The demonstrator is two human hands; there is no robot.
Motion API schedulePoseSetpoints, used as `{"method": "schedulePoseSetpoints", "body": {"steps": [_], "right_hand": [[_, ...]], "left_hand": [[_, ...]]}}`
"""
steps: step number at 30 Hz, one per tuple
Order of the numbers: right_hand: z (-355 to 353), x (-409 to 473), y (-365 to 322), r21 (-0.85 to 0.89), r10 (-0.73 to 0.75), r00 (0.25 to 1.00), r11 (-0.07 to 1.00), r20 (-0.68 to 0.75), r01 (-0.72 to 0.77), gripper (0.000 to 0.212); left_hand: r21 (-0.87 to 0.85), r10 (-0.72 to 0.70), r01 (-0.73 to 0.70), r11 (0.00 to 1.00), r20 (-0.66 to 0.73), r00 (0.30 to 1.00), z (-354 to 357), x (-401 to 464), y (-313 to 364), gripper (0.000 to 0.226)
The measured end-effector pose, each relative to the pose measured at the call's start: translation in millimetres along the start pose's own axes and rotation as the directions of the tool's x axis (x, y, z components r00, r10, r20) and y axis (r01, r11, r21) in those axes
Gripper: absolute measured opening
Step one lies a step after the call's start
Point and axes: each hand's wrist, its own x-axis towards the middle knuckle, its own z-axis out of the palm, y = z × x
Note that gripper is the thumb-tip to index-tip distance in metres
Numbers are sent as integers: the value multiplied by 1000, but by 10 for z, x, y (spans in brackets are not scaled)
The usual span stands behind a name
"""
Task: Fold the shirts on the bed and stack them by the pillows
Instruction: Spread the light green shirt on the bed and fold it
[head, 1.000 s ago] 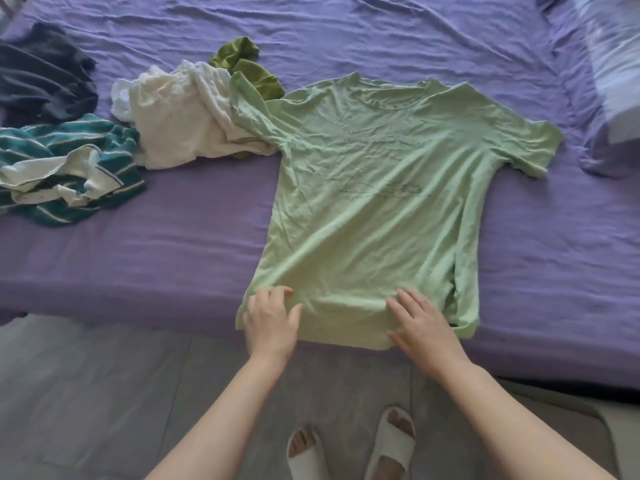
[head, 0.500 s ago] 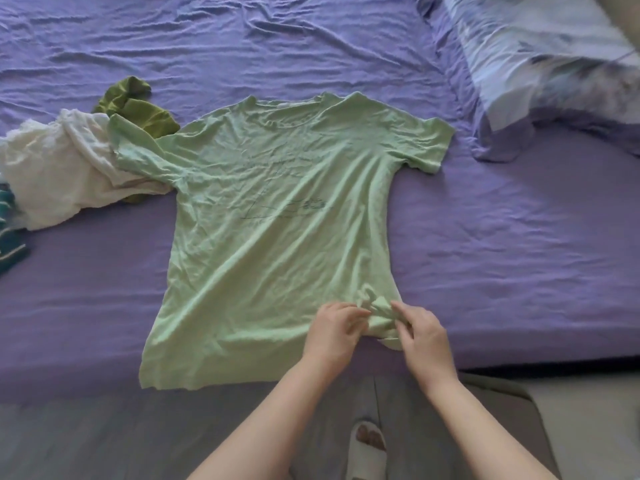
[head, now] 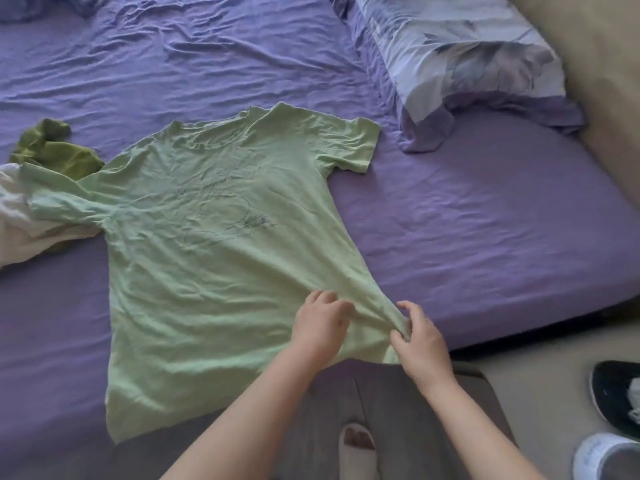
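Note:
A light green T-shirt point(head: 207, 265) lies spread flat on the purple bed point(head: 485, 220), neck away from me, its hem hanging over the near edge. My right hand point(head: 417, 337) pinches the shirt's bunched lower right corner. My left hand point(head: 320, 323) rests on the cloth just left of that corner, fingers curled into the fabric. A floral pillow point(head: 457, 57) lies at the upper right. The shirt's left sleeve overlaps a white garment point(head: 20, 220).
An olive green garment point(head: 55, 152) lies crumpled beside the white one at the left. On the floor at the right are a black shoe point(head: 614, 396) and a white one point(head: 602, 459). My foot in a white slipper point(head: 356, 452) shows below the bed edge.
The view has swung right, so the striped and dark clothes are out of frame. Both hands moved from the hem's middle to the lower right corner, which the right hand now pulls outward.

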Motion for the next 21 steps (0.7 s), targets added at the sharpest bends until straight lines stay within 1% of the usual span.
{"method": "schedulePoseSetpoints", "body": {"steps": [2, 3, 5, 7, 9, 10, 12, 14, 15, 16, 17, 18, 19, 20, 21], "right_hand": [[2, -27, 45, 13, -43, 999, 999, 7, 43, 48], [5, -37, 53, 24, -47, 999, 999, 15, 47, 50], [11, -64, 61, 70, -39, 999, 997, 34, 36, 54], [17, -121, 74, 113, -19, 996, 993, 82, 10, 61], [20, -180, 88, 115, -5, 994, 993, 108, -8, 64], [27, -196, 78, 110, -11, 995, 994, 98, 0, 64], [67, -206, 14, 110, -55, 995, 993, 78, 46, 60], [129, -217, -79, 99, -93, 995, 991, 27, 90, 58], [160, -232, -114, 46, -106, 994, 993, -25, 107, 58], [194, -257, -143, -56, -142, 986, 989, -87, 137, 59], [239, -284, -156, -193, -227, 966, 960, -126, 201, 59], [296, -315, -160, -324, -344, 931, 900, -119, 291, 60], [360, -349, -171, -410, -456, 888, 823, -65, 393, 59], [433, -381, -193, -445, -546, 838, 746, 19, 496, 56], [517, -410, -222, -440, -609, 785, 678, 112, 589, 53]], "left_hand": [[97, -64, 56, 994, 80, 995, 53, -54, -71, 42], [133, -97, 83, 988, 98, 991, 83, -90, -110, 46], [184, -166, 148, 972, 88, 982, 129, -168, -197, 55], [210, -259, 243, 947, 54, 964, 148, -269, -315, 61], [220, -353, 338, 915, 30, 935, 149, -395, -487, 63], [232, -377, 360, 904, 32, 926, 143, -464, -575, 63], [273, -362, 334, 902, 57, 930, 128, -590, -713, 64], [284, -328, 293, 913, 81, 941, 112, -681, -794, 64], [275, -317, 283, 919, 87, 944, 108, -724, -818, 64], [262, -307, 276, 925, 87, 948, 109, -770, -841, 64], [247, -293, 267, 932, 79, 953, 114, -823, -869, 64], [232, -276, 255, 939, 64, 959, 123, -878, -903, 64], [216, -255, 240, 946, 44, 966, 134, -936, -947, 63], [200, -230, 221, 955, 23, 973, 146, -994, -998, 61], [188, -199, 194, 963, 6, 980, 158, -1048, -1049, 58]]}}
